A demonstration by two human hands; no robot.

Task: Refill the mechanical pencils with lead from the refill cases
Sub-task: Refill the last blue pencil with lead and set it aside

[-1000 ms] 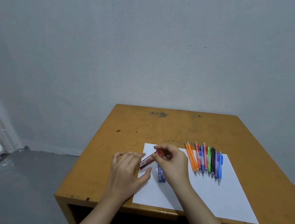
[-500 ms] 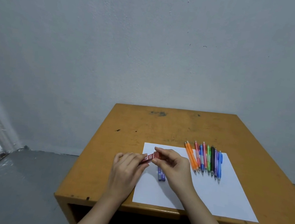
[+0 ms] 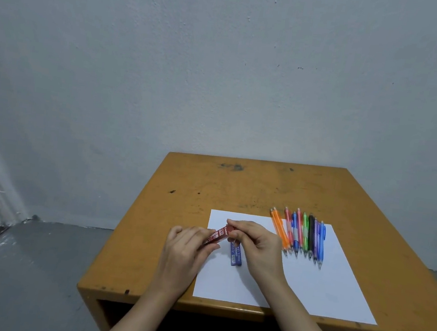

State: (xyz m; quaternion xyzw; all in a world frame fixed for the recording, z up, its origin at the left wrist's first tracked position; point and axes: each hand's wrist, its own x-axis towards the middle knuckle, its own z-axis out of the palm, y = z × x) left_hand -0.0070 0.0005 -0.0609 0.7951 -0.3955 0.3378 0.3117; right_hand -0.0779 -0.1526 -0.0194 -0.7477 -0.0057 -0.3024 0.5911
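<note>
Over the paper (image 3: 320, 286), left hand (image 3: 185, 251) and right hand (image 3: 260, 246) each pinch one end of the red refill case (image 3: 219, 234); opening it appears to be next.

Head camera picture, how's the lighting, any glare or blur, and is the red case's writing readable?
Head view: dim, flat, even light, no glare on the white paper sheet, shadows barely visible. Head view: the red rectangular lead refill case shows a legible 2B; its smaller print is too soft to read. Head view: wide-angle stretch splays the side edges of the brown wooden table.
</note>
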